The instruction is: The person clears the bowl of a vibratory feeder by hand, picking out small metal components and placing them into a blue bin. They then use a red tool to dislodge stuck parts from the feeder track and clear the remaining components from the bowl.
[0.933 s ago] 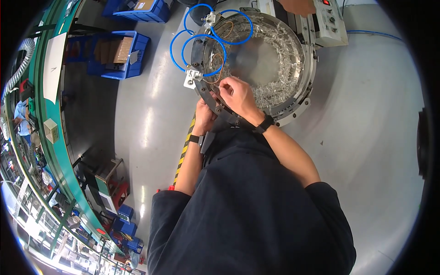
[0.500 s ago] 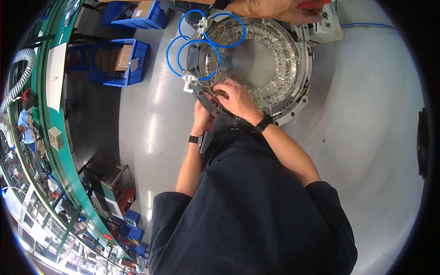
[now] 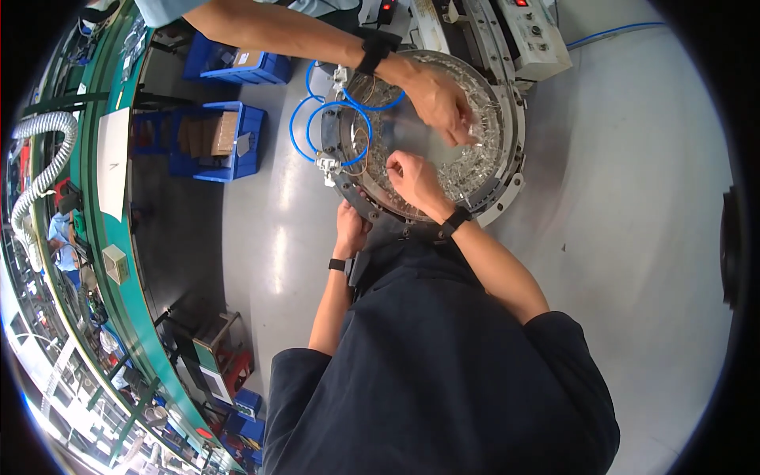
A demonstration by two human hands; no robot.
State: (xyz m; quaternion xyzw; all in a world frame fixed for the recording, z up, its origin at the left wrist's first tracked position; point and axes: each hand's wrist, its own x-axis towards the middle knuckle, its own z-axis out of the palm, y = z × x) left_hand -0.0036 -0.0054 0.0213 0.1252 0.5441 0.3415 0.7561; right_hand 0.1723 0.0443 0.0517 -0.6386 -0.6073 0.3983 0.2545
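Observation:
A round feeder bowl (image 3: 518, 119) with a metal rim stands in front of me, strewn with many small shiny parts (image 3: 479, 162). My right hand (image 3: 416, 182) hangs over the near part of the bowl, thumb and fingers curled together; whatever is between them is too small to make out. Just outside the near left rim, my left hand (image 3: 352, 229) is closed with its fingers curled, and its grip is partly hidden. A co-worker's hand (image 3: 442, 103) reaches in from the far left, fingers pointing down at the parts on the right side.
Blue air hoses (image 3: 297, 131) loop over the bowl's left side from a white fitting (image 3: 327, 166). A control box (image 3: 534, 39) stands beyond on the right. Blue bins (image 3: 245, 142) with cardboard sit at left, beside a long green workbench (image 3: 127, 253).
The co-worker's hand has come from beyond the bowl to over its parts. My right hand has lifted off the near left rim area, fingers curled. My left hand stays by the rim.

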